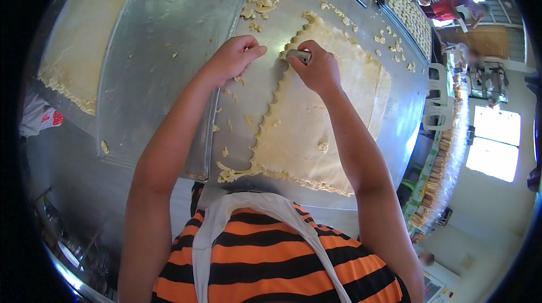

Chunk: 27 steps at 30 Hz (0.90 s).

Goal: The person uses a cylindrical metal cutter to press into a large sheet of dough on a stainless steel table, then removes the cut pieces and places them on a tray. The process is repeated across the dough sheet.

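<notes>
A large rolled sheet of pale dough [305,121] lies on the metal table, its left edge cut into scallops. Over its upper left part, my right hand [319,66] grips a small metal dough cutter [299,55] at the scalloped edge. My left hand [237,60] is held with curled fingers between the dough sheet and an upturned or bare metal baking tray [165,74]. A pale speck shows between its fingers, but whether it holds a dough piece is unclear. Dough scraps [249,123] are scattered beneath and below that hand.
Another dough sheet [80,49] extends under the tray at left. Dough offcuts [264,0] are heaped at the top. A tray of cut dough pieces [408,15] stands at the far right, near other people. White plastic chairs [436,95] stand beyond the table [398,104].
</notes>
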Each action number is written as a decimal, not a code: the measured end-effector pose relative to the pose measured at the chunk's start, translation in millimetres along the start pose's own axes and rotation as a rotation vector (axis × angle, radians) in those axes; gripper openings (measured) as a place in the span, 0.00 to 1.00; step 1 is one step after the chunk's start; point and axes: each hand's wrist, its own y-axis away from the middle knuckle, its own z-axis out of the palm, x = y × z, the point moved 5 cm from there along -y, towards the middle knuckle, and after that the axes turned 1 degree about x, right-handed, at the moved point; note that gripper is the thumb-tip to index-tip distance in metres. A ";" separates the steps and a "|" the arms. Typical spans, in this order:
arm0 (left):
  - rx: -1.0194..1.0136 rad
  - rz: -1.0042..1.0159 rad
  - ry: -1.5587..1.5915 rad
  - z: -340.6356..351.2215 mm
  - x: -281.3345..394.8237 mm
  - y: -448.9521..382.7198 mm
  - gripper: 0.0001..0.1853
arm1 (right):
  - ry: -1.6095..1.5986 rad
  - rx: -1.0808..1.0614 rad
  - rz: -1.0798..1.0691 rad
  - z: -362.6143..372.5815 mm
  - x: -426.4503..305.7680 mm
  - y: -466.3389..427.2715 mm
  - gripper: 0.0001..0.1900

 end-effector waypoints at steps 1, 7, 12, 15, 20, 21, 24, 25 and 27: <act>0.035 0.121 -0.104 2.4 4.6 -7.2 0.11 | 0.035 -0.011 0.007 -0.4 -5.1 -0.3 0.19; 0.116 0.453 -0.577 20.8 10.0 -40.7 0.11 | 0.128 -0.064 0.115 5.8 -16.5 -13.9 0.17; 0.114 0.398 -0.744 41.7 13.5 -57.4 0.08 | 0.195 -0.087 0.161 30.1 -14.5 -32.0 0.16; 0.143 0.395 -0.779 43.3 19.8 -61.0 0.06 | 0.196 -0.105 0.162 27.7 -17.0 -32.7 0.16; 0.239 0.431 -0.859 26.9 17.2 -56.1 0.06 | 0.254 -0.294 -0.039 31.2 -40.7 -17.1 0.17; 0.277 0.446 -0.903 24.0 16.5 -53.5 0.06 | 0.214 -0.304 -0.076 34.9 -44.0 -9.5 0.17; 0.361 0.473 -0.881 17.8 14.6 -40.1 0.07 | 0.053 -0.388 -0.133 43.3 -34.7 21.8 0.17; 0.381 0.454 -0.856 15.8 14.2 -34.1 0.07 | -0.048 -0.339 -0.098 39.9 -25.3 30.6 0.16; 0.310 0.424 -0.787 16.0 12.2 -18.9 0.09 | -0.329 -0.204 -0.087 30.2 -7.4 49.5 0.15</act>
